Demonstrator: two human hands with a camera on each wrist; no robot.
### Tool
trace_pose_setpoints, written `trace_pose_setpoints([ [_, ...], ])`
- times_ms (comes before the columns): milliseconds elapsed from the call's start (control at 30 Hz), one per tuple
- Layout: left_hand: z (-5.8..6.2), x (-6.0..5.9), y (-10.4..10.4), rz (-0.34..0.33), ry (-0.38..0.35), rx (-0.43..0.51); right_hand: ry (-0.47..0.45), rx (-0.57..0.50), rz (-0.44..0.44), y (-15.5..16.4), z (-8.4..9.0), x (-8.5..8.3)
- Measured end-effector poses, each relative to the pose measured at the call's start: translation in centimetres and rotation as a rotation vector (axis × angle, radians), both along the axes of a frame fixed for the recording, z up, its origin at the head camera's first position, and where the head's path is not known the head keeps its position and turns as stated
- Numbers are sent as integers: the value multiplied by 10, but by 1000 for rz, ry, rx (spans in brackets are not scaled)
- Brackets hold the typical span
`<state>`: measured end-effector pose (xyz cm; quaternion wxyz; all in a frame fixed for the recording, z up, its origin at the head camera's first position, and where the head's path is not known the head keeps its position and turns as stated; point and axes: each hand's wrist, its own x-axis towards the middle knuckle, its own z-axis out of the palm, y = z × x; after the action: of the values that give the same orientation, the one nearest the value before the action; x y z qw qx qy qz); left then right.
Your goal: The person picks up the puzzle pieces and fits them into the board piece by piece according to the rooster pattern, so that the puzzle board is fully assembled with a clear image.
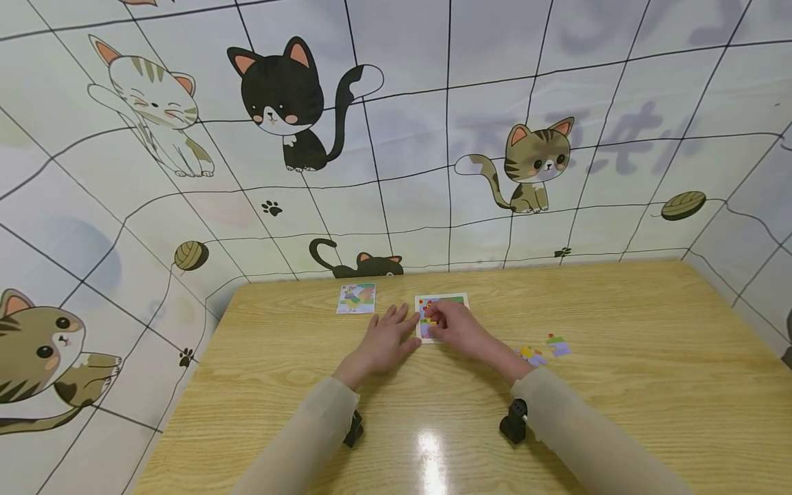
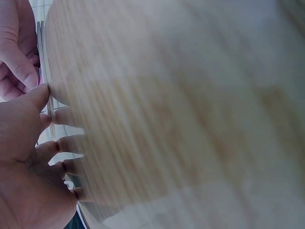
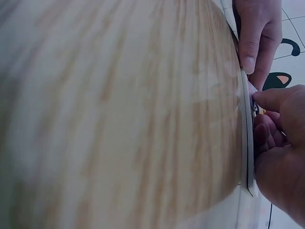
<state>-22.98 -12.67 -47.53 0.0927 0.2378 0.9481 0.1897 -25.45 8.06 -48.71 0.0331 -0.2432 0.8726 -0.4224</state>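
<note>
Head view: left hand [image 1: 385,342] flat on the table [image 1: 619,330], fingers straight and slightly spread, tips touching the left edge of the puzzle board [image 1: 456,300]. Right hand [image 1: 454,323] lying over the board's lower half, fingers curled down onto a puzzle piece [image 1: 425,317] at the board's left side; whether pinched or only pressed cannot be told here. Reference card [image 1: 355,298] lying beyond and left of the left fingers, apart from them. Two loose pieces [image 1: 544,350] to the right of the right wrist, near the sleeve. Cat-patterned wall [image 1: 396,137] behind the table.

Left wrist view: left hand [image 2: 28,162] with fingers [image 2: 66,143] extended on blurred wood grain, thumb tip against the thin board edge [image 2: 42,71]. Right hand [image 2: 16,47] just above, thumb pressing at the same edge.

Right wrist view: right hand [image 3: 281,157] with fingers [image 3: 267,136] bent, thumb and forefinger closed on a small piece [image 3: 255,109] against the board [image 3: 247,157], seen edge-on. Left hand [image 3: 257,33] beyond, fingers straight, tips at the board edge.
</note>
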Motion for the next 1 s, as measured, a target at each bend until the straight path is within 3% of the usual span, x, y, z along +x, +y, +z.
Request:
trace_pose_setpoints([
  [433,-1,0,0,-4,-4,-6,-89,85,10,-1,2,-1],
  [1000,-2,-1,-1,-11,4,-4,-43,128,34,0,2,-2],
])
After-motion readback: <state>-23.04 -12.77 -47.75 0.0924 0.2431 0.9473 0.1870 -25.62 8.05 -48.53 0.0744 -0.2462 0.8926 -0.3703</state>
